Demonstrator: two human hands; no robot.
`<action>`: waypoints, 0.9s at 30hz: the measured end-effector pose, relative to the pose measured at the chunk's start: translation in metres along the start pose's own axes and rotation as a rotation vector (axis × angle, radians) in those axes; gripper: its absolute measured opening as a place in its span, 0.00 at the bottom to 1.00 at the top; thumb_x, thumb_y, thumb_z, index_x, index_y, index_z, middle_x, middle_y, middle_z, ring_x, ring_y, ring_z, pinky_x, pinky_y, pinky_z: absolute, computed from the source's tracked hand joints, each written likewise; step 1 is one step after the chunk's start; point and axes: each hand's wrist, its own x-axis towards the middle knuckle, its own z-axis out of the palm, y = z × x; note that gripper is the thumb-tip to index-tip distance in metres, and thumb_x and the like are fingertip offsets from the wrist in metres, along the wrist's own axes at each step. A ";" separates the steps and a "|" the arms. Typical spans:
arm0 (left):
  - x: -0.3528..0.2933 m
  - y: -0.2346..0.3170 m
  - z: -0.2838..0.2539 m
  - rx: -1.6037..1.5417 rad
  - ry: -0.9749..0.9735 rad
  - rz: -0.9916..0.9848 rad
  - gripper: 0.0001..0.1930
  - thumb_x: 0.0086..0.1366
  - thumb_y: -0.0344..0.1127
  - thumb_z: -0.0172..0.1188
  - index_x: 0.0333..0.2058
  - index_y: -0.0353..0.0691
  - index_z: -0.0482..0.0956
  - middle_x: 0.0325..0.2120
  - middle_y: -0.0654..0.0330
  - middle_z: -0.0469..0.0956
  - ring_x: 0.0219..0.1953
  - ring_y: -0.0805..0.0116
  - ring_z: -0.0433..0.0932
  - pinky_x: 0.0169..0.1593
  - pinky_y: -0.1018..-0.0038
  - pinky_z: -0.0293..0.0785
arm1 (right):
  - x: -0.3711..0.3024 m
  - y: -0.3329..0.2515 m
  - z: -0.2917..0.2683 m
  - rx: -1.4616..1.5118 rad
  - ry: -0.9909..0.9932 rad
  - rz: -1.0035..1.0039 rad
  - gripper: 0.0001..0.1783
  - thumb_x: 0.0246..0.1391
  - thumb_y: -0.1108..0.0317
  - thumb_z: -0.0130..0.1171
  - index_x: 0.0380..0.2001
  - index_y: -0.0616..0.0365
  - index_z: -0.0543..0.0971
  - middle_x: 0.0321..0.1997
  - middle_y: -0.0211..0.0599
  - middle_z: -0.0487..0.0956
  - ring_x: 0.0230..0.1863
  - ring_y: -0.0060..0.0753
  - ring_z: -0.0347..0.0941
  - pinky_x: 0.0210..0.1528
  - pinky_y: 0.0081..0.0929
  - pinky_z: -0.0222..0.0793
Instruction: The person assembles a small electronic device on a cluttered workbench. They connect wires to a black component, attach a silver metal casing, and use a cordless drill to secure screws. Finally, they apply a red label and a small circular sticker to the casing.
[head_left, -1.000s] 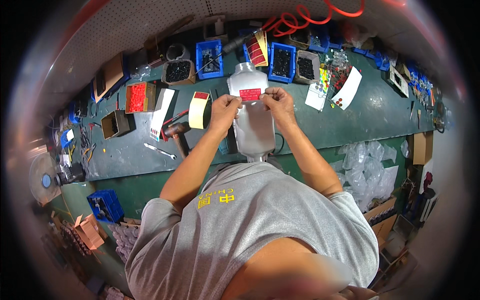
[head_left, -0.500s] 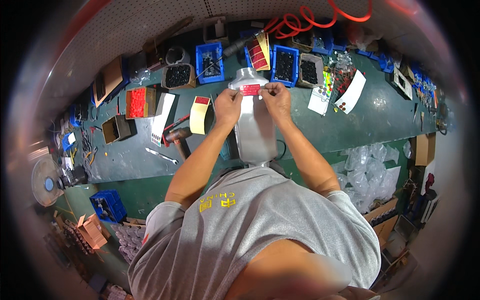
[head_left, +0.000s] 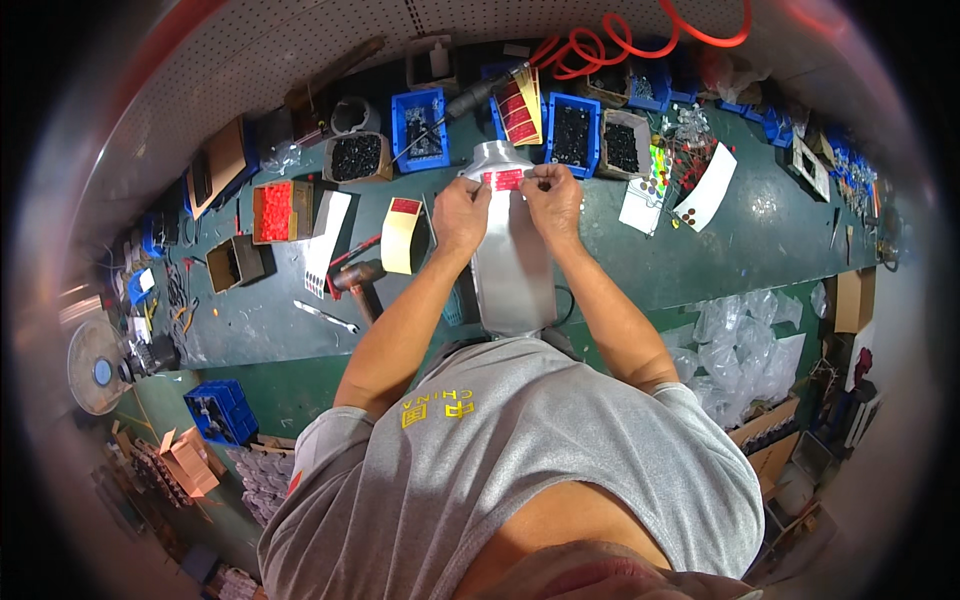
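A long silver metal housing lies lengthwise on the green workbench in front of me. A red label sits across its far end. My left hand pinches the label's left edge against the metal. My right hand pinches the label's right edge. Both hands press on the housing's top end.
Blue bins and boxes of small black parts line the back. A sheet of red labels, a yellow backing strip, a hammer, a red-filled box, clear bags at right, a fan at left.
My hands and the red label stay at the housing's far end; the fingers have shifted slightly along the label's edges. The view has moved a little.
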 end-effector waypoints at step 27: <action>-0.002 0.019 -0.009 0.041 -0.022 -0.047 0.15 0.61 0.44 0.66 0.29 0.35 0.85 0.28 0.48 0.84 0.35 0.47 0.84 0.40 0.57 0.77 | 0.001 0.001 0.002 -0.091 0.035 -0.042 0.14 0.45 0.74 0.72 0.34 0.67 0.79 0.29 0.41 0.84 0.29 0.29 0.80 0.36 0.29 0.77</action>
